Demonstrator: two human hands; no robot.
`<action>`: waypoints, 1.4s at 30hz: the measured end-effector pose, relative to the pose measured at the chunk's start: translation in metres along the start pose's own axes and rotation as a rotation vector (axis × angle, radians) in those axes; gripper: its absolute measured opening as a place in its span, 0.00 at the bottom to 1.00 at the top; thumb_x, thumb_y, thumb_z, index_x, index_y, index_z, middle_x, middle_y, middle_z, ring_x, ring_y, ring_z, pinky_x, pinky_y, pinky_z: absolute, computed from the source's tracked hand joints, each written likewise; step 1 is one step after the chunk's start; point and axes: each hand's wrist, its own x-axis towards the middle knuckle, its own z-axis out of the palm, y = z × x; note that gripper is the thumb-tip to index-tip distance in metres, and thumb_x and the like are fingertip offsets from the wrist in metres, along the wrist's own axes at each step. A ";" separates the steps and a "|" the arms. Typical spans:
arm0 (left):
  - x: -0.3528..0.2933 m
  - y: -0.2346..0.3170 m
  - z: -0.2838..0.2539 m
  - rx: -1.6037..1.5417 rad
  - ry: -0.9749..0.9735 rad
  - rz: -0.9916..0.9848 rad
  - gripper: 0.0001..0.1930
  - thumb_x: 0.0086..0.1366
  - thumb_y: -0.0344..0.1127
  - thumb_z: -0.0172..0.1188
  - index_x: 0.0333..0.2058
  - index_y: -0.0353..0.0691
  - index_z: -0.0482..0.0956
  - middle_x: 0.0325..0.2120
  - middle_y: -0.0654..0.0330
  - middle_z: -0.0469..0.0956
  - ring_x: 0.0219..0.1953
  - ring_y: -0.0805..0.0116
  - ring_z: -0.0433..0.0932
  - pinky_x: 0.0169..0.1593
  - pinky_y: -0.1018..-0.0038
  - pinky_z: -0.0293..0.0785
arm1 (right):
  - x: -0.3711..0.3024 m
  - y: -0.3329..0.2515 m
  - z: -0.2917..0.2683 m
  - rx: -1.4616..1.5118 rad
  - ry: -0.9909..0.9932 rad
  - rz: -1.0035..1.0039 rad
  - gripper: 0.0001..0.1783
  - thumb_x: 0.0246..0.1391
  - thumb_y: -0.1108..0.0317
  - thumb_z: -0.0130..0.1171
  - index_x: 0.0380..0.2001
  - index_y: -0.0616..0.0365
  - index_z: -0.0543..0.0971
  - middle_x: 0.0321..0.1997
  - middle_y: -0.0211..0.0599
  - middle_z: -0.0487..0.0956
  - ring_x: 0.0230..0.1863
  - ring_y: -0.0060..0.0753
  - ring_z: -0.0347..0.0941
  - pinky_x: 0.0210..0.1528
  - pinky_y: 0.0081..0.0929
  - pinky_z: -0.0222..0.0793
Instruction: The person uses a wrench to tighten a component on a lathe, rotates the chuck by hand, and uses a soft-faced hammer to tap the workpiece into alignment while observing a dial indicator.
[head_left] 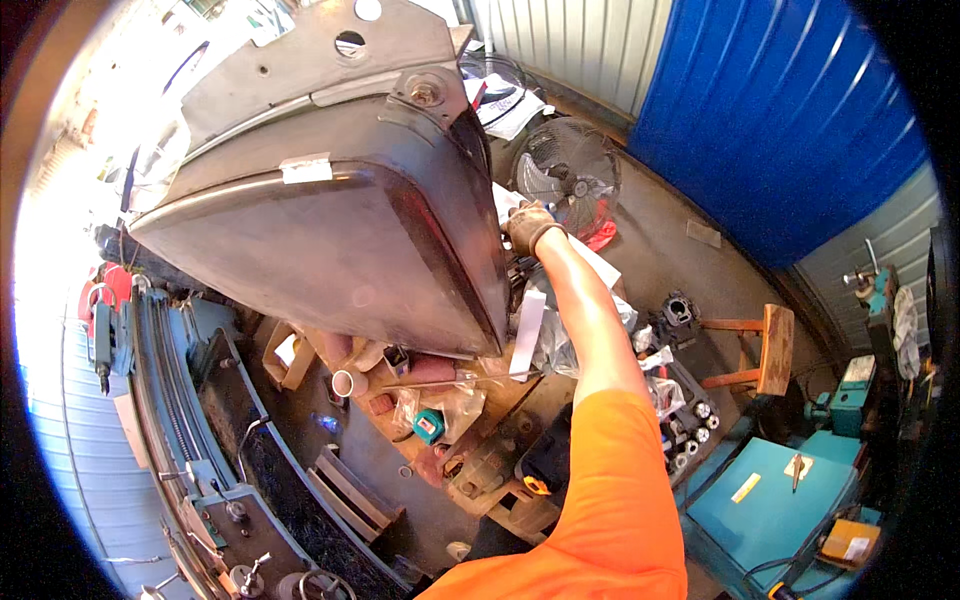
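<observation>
My right hand (530, 228), in a brown work glove, reaches far forward beside the right edge of a large dark metal housing (330, 250). Its fingers look curled; whatever they grip is too small or hidden to name. White paper (502, 203) lies close by the fingers. The housing fills the upper middle of the view, with a flat metal plate with holes (330, 55) along its top and a strip of pale tape (306, 168) on its face. It hides part of the bench behind it. My left hand is out of view.
Below the housing a cluttered bench (515, 400) carries a teal tape measure (429, 426), a paper cup (349, 383) and plastic bags. A floor fan (570, 178) stands beyond my hand. A wooden stool (775, 350) is at right, a lathe-like machine (220, 480) at left.
</observation>
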 end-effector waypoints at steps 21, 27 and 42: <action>-0.031 -0.018 -0.019 0.071 -0.023 -0.080 0.26 0.64 0.47 0.58 0.54 0.34 0.73 0.50 0.46 0.76 0.51 0.51 0.76 0.54 0.61 0.70 | -0.026 0.004 0.002 0.088 0.239 -0.029 0.16 0.52 0.64 0.56 0.44 0.58 0.76 0.44 0.50 0.77 0.41 0.46 0.80 0.39 0.40 0.77; -0.059 -0.062 -0.031 0.062 -0.031 -0.139 0.26 0.64 0.47 0.60 0.53 0.33 0.74 0.50 0.46 0.77 0.50 0.52 0.76 0.53 0.62 0.71 | -0.075 0.041 0.019 0.218 0.391 0.321 0.11 0.47 0.71 0.56 0.37 0.53 0.79 0.38 0.45 0.82 0.45 0.45 0.80 0.46 0.41 0.76; -0.153 -0.237 -0.040 -0.165 -0.159 -0.372 0.19 0.64 0.48 0.58 0.48 0.44 0.78 0.51 0.53 0.76 0.56 0.54 0.73 0.60 0.64 0.66 | -0.363 -0.304 -0.130 1.810 -0.553 -0.143 0.21 0.58 0.60 0.59 0.51 0.60 0.72 0.41 0.39 0.68 0.39 0.30 0.67 0.37 0.29 0.66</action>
